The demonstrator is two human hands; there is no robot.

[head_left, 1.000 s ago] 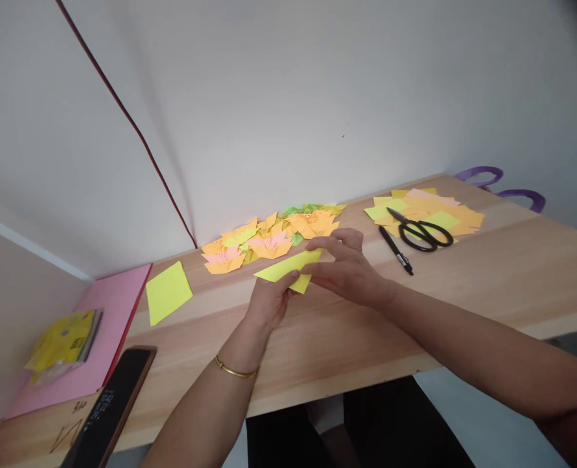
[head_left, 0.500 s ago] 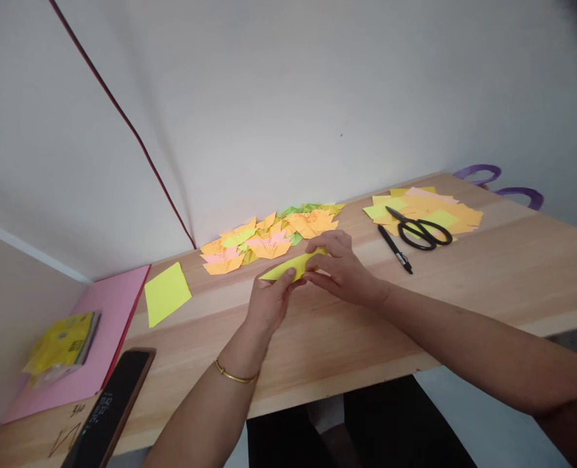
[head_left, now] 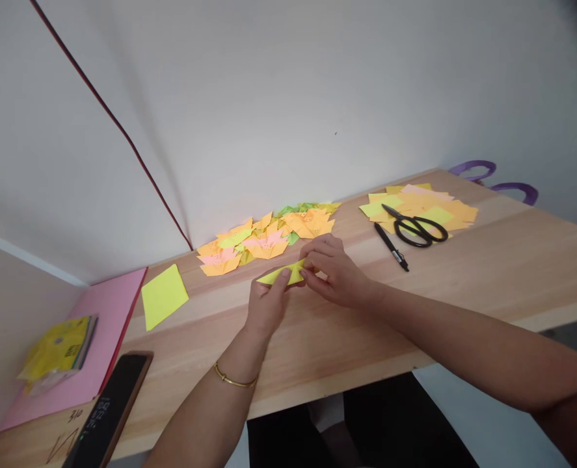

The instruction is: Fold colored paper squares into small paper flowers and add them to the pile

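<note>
A folded piece of yellow paper (head_left: 294,273) is held just above the table, between both hands. My left hand (head_left: 267,300) grips its left part, thumb on top and fingers beneath. At its right end my right hand (head_left: 335,273) pinches the paper between thumb and fingers, covering that end. Behind the hands, against the wall, lies a pile of folded paper shapes (head_left: 266,246) in orange, pink, yellow and green, several with small dots drawn on them. A flat yellow paper stack (head_left: 165,296) rests to the left.
Black scissors (head_left: 419,231) lie on loose coloured paper sheets (head_left: 456,213) at the right, beside a black pen (head_left: 391,247). On the left are a phone (head_left: 110,409), a pink board (head_left: 115,292) and a yellow plastic packet (head_left: 58,348). Purple handles (head_left: 517,188) show beyond the table's far right edge.
The right half of the yellow paper has been bent, and a crease now shows near its middle. My right fingers have closed in on that end. The whole view has shifted slightly.
</note>
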